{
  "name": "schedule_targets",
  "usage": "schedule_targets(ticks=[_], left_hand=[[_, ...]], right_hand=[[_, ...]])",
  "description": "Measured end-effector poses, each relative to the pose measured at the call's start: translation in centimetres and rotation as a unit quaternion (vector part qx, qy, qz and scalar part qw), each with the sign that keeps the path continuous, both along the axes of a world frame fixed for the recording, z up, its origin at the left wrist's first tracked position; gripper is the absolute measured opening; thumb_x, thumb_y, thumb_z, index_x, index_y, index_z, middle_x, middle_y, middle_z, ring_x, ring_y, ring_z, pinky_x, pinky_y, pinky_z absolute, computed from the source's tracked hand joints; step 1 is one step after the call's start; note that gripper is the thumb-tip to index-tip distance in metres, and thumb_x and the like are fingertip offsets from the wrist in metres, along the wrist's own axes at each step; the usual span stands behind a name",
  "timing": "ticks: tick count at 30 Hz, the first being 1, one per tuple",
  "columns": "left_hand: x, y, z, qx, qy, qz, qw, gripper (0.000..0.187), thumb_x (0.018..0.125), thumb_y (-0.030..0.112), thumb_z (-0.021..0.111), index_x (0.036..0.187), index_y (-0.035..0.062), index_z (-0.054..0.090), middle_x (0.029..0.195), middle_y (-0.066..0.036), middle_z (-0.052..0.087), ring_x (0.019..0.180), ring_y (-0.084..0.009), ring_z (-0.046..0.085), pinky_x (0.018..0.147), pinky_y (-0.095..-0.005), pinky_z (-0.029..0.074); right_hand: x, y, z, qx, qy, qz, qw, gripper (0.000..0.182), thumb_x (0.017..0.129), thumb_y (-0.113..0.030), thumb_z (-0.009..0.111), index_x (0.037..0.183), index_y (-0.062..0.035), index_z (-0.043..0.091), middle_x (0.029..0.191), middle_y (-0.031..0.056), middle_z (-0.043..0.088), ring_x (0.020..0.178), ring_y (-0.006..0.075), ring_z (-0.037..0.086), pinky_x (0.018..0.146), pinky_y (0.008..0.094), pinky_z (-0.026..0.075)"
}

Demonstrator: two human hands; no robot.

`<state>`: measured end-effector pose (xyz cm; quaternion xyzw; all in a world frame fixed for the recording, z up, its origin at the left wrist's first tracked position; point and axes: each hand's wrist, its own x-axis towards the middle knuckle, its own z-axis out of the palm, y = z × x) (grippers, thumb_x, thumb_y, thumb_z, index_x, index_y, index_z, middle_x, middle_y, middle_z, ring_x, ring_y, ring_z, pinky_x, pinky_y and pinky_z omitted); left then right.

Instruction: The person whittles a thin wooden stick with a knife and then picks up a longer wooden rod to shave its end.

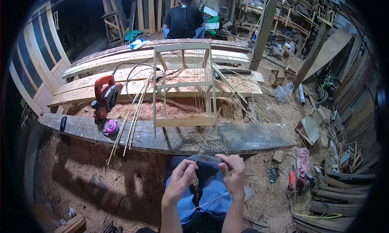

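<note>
Head view: I see both hands pinching a thin strip at lower centre.
My left hand (181,180) and right hand (233,174) grip the cane strip (210,200); beyond, mid-frame, stands a wooden chair frame (184,85), a red power saw (104,96) at its left.

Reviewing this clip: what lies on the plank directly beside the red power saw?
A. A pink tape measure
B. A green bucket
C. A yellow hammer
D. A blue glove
A. A pink tape measure sits on the dark plank just below the red power saw, next to a bundle of thin sticks; no hammer, bucket or glove lies there.
</note>
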<state>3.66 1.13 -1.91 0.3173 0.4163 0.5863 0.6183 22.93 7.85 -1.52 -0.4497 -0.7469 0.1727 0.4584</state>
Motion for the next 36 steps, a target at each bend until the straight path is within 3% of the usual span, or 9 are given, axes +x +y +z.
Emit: schedule_targets(ticks=[3, 5, 11, 18, 21, 24, 28, 30, 36], left_hand=[[1.6, 0.1, -0.5, 0.037, 0.005, -0.016, 0.999, 0.017, 0.111, 0.021, 0.049, 0.12, 0.007, 0.055, 0.086, 0.002, 0.055, 0.067, -0.0039, 0.043, 0.058, -0.0215, 0.034], [2.3, 0.2, -0.3, 0.046, 0.043, 0.004, 0.998, 0.017, 0.112, 0.02, 0.049, 0.122, 0.007, 0.054, 0.085, 0.002, 0.055, 0.067, -0.0036, 0.043, 0.058, -0.0217, 0.035], [1.6, 0.0, -0.5, 0.046, 0.101, 0.022, 0.994, 0.016, 0.11, 0.009, 0.047, 0.123, 0.0047, 0.055, 0.085, 0.004, 0.05, 0.069, -0.0018, 0.039, 0.06, -0.02, 0.033], [1.8, 0.0, 0.1, 0.057, 0.069, -0.019, 0.996, 0.015, 0.11, 0.016, 0.05, 0.119, 0.0054, 0.056, 0.081, 0.007, 0.043, 0.069, -0.0012, 0.034, 0.058, -0.0198, 0.026], [1.4, -0.2, 0.1, 0.047, 0.028, -0.042, 0.998, 0.013, 0.11, 0.016, 0.05, 0.113, 0.0039, 0.055, 0.073, 0.008, 0.033, 0.062, -0.0029, 0.027, 0.055, -0.023, 0.021], [1.2, -0.3, 0.4, 0.014, 0.028, -0.038, 0.999, 0.012, 0.109, 0.015, 0.05, 0.108, 0.0039, 0.055, 0.072, 0.008, 0.034, 0.06, -0.0031, 0.028, 0.054, -0.0232, 0.022], [-0.5, -0.9, 1.2, 0.011, -0.033, -0.072, 0.997, 0.014, 0.11, 0.017, 0.05, 0.104, 0.0058, 0.056, 0.072, 0.008, 0.034, 0.062, -0.0018, 0.028, 0.053, -0.0212, 0.023], [-0.5, -0.7, 1.0, -0.021, 0.034, -0.048, 0.998, 0.018, 0.11, 0.018, 0.049, 0.1, 0.0053, 0.057, 0.07, 0.008, 0.035, 0.059, -0.0029, 0.03, 0.052, -0.0225, 0.025], [-0.5, -0.3, 0.4, -0.008, 0.049, -0.054, 0.997, 0.019, 0.11, 0.021, 0.05, 0.106, 0.0049, 0.059, 0.071, 0.007, 0.039, 0.061, -0.0028, 0.033, 0.055, -0.0211, 0.028]], right_hand=[[-1.6, -0.4, 0.1, -0.006, -0.003, 0.082, 0.997, 0.032, 0.09, -0.035, 0.074, 0.111, -0.011, 0.077, 0.079, 0.0052, 0.063, 0.076, 0.0255, 0.056, 0.073, 0.0384, 0.041], [-2.5, -0.8, 0.4, -0.019, 0.015, 0.116, 0.993, 0.034, 0.084, -0.031, 0.079, 0.112, -0.0117, 0.078, 0.079, 0.0048, 0.064, 0.076, 0.0248, 0.056, 0.072, 0.0386, 0.041], [-2.3, -1.1, 0.8, -0.04, -0.041, 0.13, 0.99, 0.036, 0.084, -0.034, 0.078, 0.112, -0.0117, 0.078, 0.079, 0.0039, 0.064, 0.076, 0.0242, 0.057, 0.072, 0.0383, 0.041], [-1.6, -0.6, 0.8, -0.001, -0.012, 0.118, 0.993, 0.037, 0.082, -0.037, 0.078, 0.11, -0.0138, 0.079, 0.078, 0.0026, 0.063, 0.077, 0.0225, 0.057, 0.074, 0.0376, 0.041], [-1.4, -0.6, 0.8, 0.016, -0.021, 0.098, 0.995, 0.037, 0.081, -0.04, 0.078, 0.108, -0.0147, 0.08, 0.077, 0.0021, 0.062, 0.076, 0.0216, 0.056, 0.075, 0.0373, 0.04], [-1.1, -0.4, 0.3, 0.044, -0.032, 0.077, 0.996, 0.034, 0.083, -0.041, 0.076, 0.106, -0.0153, 0.08, 0.077, 0.0021, 0.061, 0.075, 0.0224, 0.055, 0.076, 0.0374, 0.039], [1.9, 0.8, -0.6, 0.015, -0.015, -0.126, 0.992, 0.032, 0.092, -0.042, 0.069, 0.104, -0.0136, 0.078, 0.077, 0.0035, 0.059, 0.076, 0.025, 0.053, 0.076, 0.0382, 0.038], [2.4, 0.7, -0.9, 0.034, -0.027, -0.118, 0.992, 0.035, 0.094, -0.044, 0.067, 0.105, -0.0124, 0.077, 0.076, 0.0043, 0.058, 0.076, 0.0251, 0.052, 0.075, 0.0383, 0.038], [0.3, 0.4, -1.1, 0.015, 0.015, -0.078, 0.997, 0.035, 0.093, -0.045, 0.068, 0.106, -0.0139, 0.077, 0.075, 0.0035, 0.056, 0.075, 0.0241, 0.052, 0.072, 0.0383, 0.037]])
